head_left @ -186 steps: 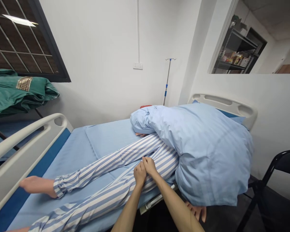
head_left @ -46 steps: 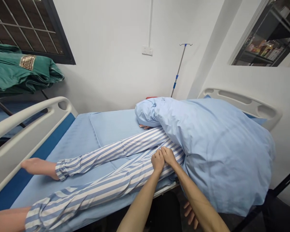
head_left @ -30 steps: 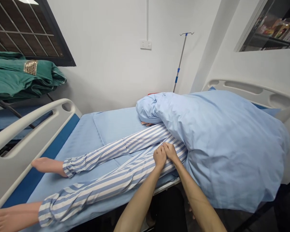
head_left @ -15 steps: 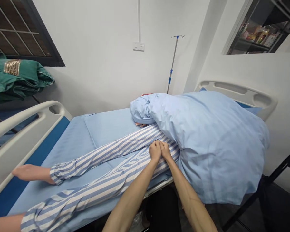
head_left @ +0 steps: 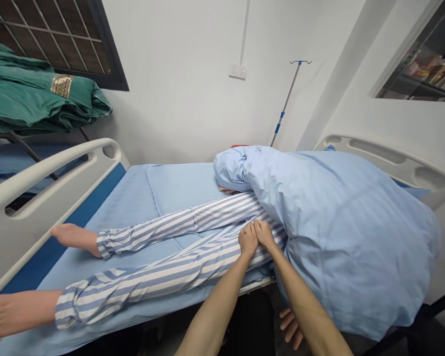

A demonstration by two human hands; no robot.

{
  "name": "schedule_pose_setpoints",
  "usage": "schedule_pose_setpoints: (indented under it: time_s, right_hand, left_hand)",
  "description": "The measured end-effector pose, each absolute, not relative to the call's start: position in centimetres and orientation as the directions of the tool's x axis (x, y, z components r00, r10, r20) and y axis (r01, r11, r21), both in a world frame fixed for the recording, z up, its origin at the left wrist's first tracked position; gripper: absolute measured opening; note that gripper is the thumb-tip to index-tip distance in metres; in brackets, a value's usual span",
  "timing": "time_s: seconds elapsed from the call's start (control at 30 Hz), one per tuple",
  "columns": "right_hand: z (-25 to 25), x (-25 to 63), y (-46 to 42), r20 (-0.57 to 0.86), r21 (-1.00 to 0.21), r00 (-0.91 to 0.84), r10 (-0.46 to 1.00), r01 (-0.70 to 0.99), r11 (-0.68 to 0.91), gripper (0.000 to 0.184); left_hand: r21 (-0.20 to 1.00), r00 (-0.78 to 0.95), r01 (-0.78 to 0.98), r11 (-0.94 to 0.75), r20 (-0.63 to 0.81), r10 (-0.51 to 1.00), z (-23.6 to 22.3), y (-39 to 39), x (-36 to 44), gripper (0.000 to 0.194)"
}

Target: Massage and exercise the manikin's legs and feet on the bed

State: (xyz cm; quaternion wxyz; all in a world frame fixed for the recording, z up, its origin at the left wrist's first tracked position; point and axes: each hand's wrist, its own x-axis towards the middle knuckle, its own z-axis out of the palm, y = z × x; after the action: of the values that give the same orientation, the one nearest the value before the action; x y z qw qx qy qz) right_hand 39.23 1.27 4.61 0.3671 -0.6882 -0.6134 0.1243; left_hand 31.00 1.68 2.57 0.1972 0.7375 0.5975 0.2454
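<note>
My left hand point(head_left: 248, 239) and my right hand point(head_left: 263, 231) are side by side, knuckles up and fingers curled closed. Both grip the blue-and-white striped trousers point(head_left: 193, 259) at the upper thigh, where folds run toward my fists; my fingertips are hidden. The trousers are on a lying figure, mannequin-like, whose bare feet point(head_left: 76, 239) point left. A light blue quilt point(head_left: 348, 217) lies bunched over the figure's upper body, just right of my right hand. The figure's fingers point(head_left: 227, 190) peek out under the quilt's far edge. Another hand point(head_left: 291, 327) hangs below the bedside, partly behind my right forearm.
The bed point(head_left: 181, 180) has a pale footboard point(head_left: 59, 158) at left and a headboard point(head_left: 389, 153) at right. Beyond it stand an infusion pole point(head_left: 287, 101) and a wall socket point(head_left: 238, 71). Green folded cloth point(head_left: 25, 99) is at far left, a dark chair point(head_left: 426, 321) at lower right.
The view has swung a little left, so the bed and pole sit further right. Both hands stay closed at the same place on the trousers. The hanging hand now shows below the bedside.
</note>
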Motion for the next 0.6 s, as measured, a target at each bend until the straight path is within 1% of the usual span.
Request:
schedule_pose_setpoints:
  time_s: [0.1, 0.13, 0.17, 0.2, 0.23, 0.3, 0.37, 0.47, 0.53, 0.6]
  right_hand:
    - [6.0, 40.7, 1.4, 0.207, -0.476, 0.098, 0.973, 0.880, 0.013, 0.035]
    - [6.1, 41.2, 1.4, 0.204, -0.448, 0.075, 0.976, 0.894, 0.025, 0.034]
    - [6.0, 41.6, 1.5, 0.211, -0.449, 0.068, 0.975, 0.893, 0.035, 0.034]
    - [5.7, 42.0, 1.5, 0.230, -0.476, 0.089, 0.969, 0.879, 0.032, 0.036]
    - [5.1, 42.2, 1.5, 0.259, -0.521, 0.148, 0.954, 0.854, 0.009, 0.039]
    - [3.8, 42.5, 1.4, 0.315, -0.617, 0.330, 0.890, 0.784, -0.072, 0.043]
    - [2.7, 42.6, 1.2, 0.342, -0.673, 0.466, 0.816, 0.727, -0.133, 0.043]
    - [2.3, 42.5, 1.1, 0.336, -0.691, 0.495, 0.801, 0.707, -0.147, 0.042]
    - [2.6, 42.3, 1.0, 0.330, -0.695, 0.501, 0.800, 0.703, -0.153, 0.041]
    - [3.1, 42.2, 0.9, 0.323, -0.690, 0.503, 0.801, 0.705, -0.164, 0.041]
  left_hand:
    - [0.628, 0.151, 0.763, -0.156, 0.061, 0.987, 3.4, 1.3, 30.9, 0.038]
    - [0.632, 0.157, 0.758, -0.159, 0.060, 0.986, 3.6, 1.2, 30.9, 0.037]
    - [0.634, 0.160, 0.756, -0.164, 0.063, 0.985, 3.7, 1.1, 30.9, 0.036]
    - [0.636, 0.156, 0.754, -0.163, 0.066, 0.985, 3.7, 1.0, 30.9, 0.035]
    - [0.640, 0.149, 0.752, -0.157, 0.067, 0.987, 3.7, 0.9, 30.9, 0.035]
    - [0.655, 0.130, 0.743, -0.141, 0.065, 0.989, 3.6, 0.9, 31.1, 0.035]
    - [0.676, 0.125, 0.723, -0.138, 0.069, 0.990, 3.4, 0.8, 31.3, 0.035]
    - [0.747, 0.114, 0.650, -0.139, 0.086, 0.990, 3.3, 0.8, 31.2, 0.036]
    - [0.808, 0.142, 0.569, -0.155, 0.089, 0.986, 3.2, 1.1, 30.4, 0.043]
    - [0.833, 0.206, 0.524, -0.177, 0.077, 0.975, 3.1, 1.5, 28.5, 0.052]
